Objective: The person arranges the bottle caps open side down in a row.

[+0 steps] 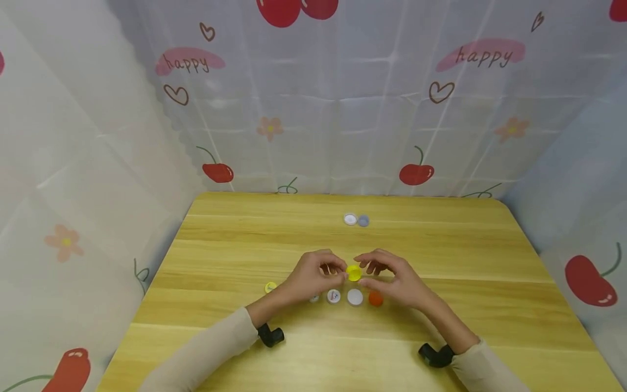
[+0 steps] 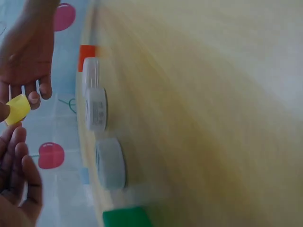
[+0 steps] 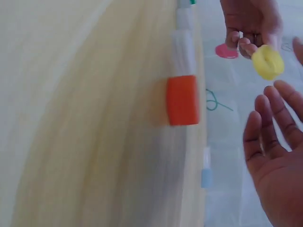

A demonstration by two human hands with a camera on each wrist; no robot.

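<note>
A yellow bottle cap (image 1: pixel 354 273) is raised above the table between the two hands. My left hand (image 1: pixel 313 275) pinches its left edge between thumb and fingertips, as the right wrist view also shows with the cap (image 3: pixel 268 62) tilted. The right hand (image 1: pixel 394 277) is close on the cap's other side, its fingers (image 3: pixel 270 123) spread and relaxed with a gap to the cap in the right wrist view. Below the hands, an orange cap (image 1: pixel 375 298), a plain white cap (image 1: pixel 355 296) and a white cap with a printed picture (image 1: pixel 333 295) lie in a row.
The row continues left with a partly hidden pale cap (image 1: pixel 314 298) and another yellow cap (image 1: pixel 270 287). A green cap (image 2: pixel 127 216) shows in the left wrist view. Farther back on the wooden table (image 1: pixel 245 228) lie a white cap (image 1: pixel 350 219) and a grey-blue cap (image 1: pixel 363 220), side by side.
</note>
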